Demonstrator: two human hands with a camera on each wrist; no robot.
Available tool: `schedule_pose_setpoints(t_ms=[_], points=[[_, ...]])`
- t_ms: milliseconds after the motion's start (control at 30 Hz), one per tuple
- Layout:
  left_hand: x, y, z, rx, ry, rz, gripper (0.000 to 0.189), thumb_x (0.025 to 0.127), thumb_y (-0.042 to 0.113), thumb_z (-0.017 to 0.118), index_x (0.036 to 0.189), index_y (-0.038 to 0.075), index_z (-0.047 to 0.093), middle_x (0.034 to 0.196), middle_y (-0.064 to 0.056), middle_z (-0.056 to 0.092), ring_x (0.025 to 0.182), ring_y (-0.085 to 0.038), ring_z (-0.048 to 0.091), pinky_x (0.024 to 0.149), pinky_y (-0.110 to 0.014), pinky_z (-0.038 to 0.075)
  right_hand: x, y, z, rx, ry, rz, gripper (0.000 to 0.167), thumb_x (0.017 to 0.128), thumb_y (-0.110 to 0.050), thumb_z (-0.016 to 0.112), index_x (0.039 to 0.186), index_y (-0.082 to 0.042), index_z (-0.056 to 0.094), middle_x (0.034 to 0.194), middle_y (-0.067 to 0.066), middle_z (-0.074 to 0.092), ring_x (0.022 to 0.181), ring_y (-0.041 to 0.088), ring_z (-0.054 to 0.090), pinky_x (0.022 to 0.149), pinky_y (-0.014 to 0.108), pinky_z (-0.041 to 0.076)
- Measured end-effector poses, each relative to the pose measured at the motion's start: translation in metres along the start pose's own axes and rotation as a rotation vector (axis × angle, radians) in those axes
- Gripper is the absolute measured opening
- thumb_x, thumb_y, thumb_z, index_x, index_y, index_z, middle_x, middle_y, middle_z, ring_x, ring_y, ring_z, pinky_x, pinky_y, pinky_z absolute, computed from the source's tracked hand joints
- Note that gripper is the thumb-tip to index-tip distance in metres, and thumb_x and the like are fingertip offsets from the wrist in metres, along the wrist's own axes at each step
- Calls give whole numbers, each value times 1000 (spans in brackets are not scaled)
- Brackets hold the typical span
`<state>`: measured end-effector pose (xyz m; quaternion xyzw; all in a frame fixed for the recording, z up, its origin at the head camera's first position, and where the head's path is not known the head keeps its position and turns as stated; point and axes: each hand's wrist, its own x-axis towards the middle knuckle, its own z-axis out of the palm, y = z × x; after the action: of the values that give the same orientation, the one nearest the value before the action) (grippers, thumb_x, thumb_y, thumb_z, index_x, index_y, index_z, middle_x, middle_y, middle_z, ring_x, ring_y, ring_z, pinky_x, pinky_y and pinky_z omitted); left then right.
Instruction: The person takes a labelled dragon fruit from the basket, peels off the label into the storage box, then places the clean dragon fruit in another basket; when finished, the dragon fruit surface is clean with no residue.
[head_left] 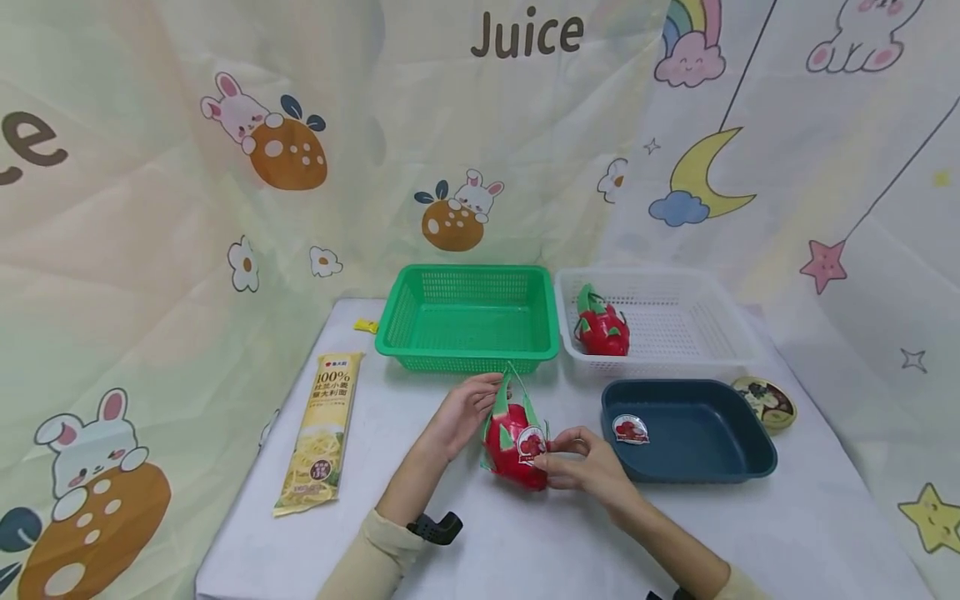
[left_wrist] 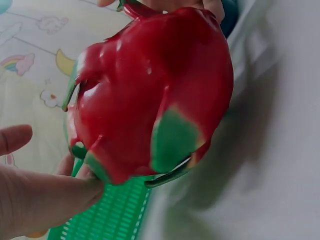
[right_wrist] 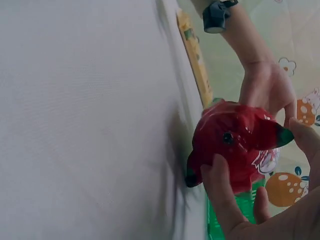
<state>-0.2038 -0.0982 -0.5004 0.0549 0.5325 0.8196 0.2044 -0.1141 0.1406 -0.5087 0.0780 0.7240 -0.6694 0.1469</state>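
A red dragon fruit [head_left: 504, 437] with green-tipped scales and a round sticker [head_left: 532, 444] is held between both hands over the white table. My left hand [head_left: 467, 410] grips it at its green leafy end; in the left wrist view the thumb [left_wrist: 55, 195] meets the scale tips. From the other side, my right hand [head_left: 588, 469] holds its lower end near the sticker. In the right wrist view, the right hand's fingers [right_wrist: 220, 192] press on the red skin, while another fingertip touches a dark green scale tip.
Behind stand a green basket [head_left: 465, 364] and a white basket [head_left: 675, 364] holding another dragon fruit [head_left: 603, 332]. At right lies a dark blue tray [head_left: 690, 473] with a similar sticker [head_left: 631, 429], beside a round tin [head_left: 767, 403]. A pasta packet [head_left: 321, 433] and small yellow packet [head_left: 366, 326] lie left.
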Motion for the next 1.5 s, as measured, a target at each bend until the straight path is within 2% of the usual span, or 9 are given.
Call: schedule_pose_setpoints(t_ms=[267, 433, 633, 800, 1000, 1133, 1300, 1400, 1500], points=[[5, -3, -6, 129, 37, -15, 53, 105, 16, 51, 153, -2, 38, 148, -23, 57, 141, -37, 52, 106, -37, 42, 3, -6, -1, -15, -2, -52, 55, 91, -30, 83, 127, 1, 55, 122, 18, 66, 101, 37, 75, 81, 49, 64], [11, 1, -6, 184, 13, -6, 52, 105, 16, 54, 152, -2, 40, 150, -22, 56, 140, -37, 53, 106, -39, 44, 9, -21, -7, 3, 63, -164, 38, 96, -20, 78, 122, 1, 59, 116, 20, 71, 102, 36, 74, 85, 45, 63], [10, 8, -13, 307, 86, -39, 52, 102, 14, 58, 149, -3, 45, 137, -27, 60, 126, -34, 63, 115, -47, 43, 18, -33, -9, 14, -6, -240, 33, 97, -12, 75, 122, 5, 61, 117, 22, 74, 103, 34, 74, 88, 41, 62], [14, 6, -19, 326, 94, -45, 50, 102, 13, 58, 148, -4, 46, 136, -29, 60, 123, -34, 65, 111, -47, 47, 27, -38, -3, -14, -45, -250, 36, 97, -9, 74, 126, 7, 60, 119, 22, 74, 104, 31, 75, 89, 38, 62], [22, -2, -19, 370, 60, -56, 51, 100, 21, 65, 145, -2, 51, 138, -21, 59, 123, -32, 64, 106, -43, 51, 33, -44, 0, -90, -70, -248, 33, 97, -11, 74, 124, 4, 64, 119, 21, 74, 102, 32, 75, 88, 38, 63], [25, -3, -19, 526, 82, -51, 51, 98, 28, 68, 140, 1, 56, 131, -18, 63, 113, -27, 66, 95, -40, 55, 35, -48, 0, -105, -114, -230, 35, 98, -12, 73, 126, 5, 63, 119, 24, 73, 104, 33, 75, 90, 45, 62], [22, -1, -21, 870, 161, -29, 51, 99, 38, 64, 135, 2, 58, 117, -17, 68, 100, -26, 67, 84, -42, 58, 39, -52, -1, -122, -177, -212, 38, 100, -15, 70, 131, 6, 62, 121, 24, 73, 107, 35, 74, 94, 53, 59], [17, -1, -20, 1015, 249, 5, 55, 99, 37, 62, 139, 0, 54, 123, -22, 67, 108, -33, 66, 88, -50, 58, 42, -53, -2, -129, -216, -208, 41, 102, -14, 68, 134, 9, 59, 121, 25, 73, 109, 37, 73, 95, 56, 57], [10, -1, -17, 1079, 345, 44, 56, 98, 33, 63, 141, -2, 52, 130, -26, 63, 120, -40, 61, 95, -57, 55, 43, -53, -1, -139, -241, -205, 42, 103, -15, 66, 135, 9, 58, 121, 25, 73, 109, 37, 73, 95, 56, 57]])
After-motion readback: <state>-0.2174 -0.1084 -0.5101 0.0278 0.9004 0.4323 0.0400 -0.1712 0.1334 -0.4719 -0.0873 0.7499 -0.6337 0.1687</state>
